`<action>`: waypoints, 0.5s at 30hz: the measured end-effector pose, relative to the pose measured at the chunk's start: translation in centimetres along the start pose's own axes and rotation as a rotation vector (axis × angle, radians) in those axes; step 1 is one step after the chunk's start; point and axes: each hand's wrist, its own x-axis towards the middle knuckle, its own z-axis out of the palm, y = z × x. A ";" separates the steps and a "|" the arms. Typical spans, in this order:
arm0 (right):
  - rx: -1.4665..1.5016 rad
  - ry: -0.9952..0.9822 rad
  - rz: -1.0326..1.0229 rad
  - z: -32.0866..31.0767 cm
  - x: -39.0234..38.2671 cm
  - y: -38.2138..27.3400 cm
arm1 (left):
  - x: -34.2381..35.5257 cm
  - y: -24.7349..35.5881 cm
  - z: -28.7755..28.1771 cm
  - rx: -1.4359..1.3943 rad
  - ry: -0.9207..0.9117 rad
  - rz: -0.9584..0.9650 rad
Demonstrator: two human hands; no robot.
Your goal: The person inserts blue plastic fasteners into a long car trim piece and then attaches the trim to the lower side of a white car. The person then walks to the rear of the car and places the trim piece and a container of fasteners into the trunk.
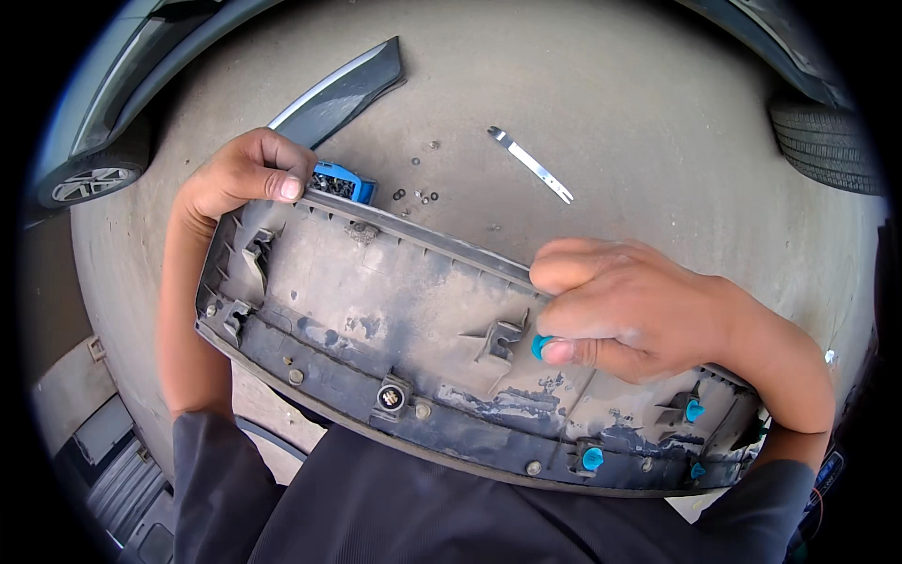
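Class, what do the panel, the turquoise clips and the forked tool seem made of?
Panel: probably plastic, matte and scuffed, with thin moulded-looking ribs. Turquoise clips: likely plastic too, evenly coloured, though small to judge. Forked tool: apparently metal, bright and silvery.

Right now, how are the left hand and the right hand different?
The left hand grips the upper edge of the panel, while the right hand pinches a blue clip. The left hand is at the panel's left end; the right hand is over its right half. The left hand looks smaller in the picture than the right hand. Both are bare.
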 end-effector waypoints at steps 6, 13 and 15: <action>-0.028 -0.039 0.101 2.4 4.6 -2.6 | -3.6 -3.4 -1.5 0.014 -0.046 -0.007; -0.089 0.085 0.078 5.4 6.8 -4.3 | -5.8 -4.7 -1.1 -0.016 0.041 -0.078; -0.124 0.122 0.106 6.5 6.6 -5.0 | -6.1 -5.2 -1.0 -0.004 0.038 -0.088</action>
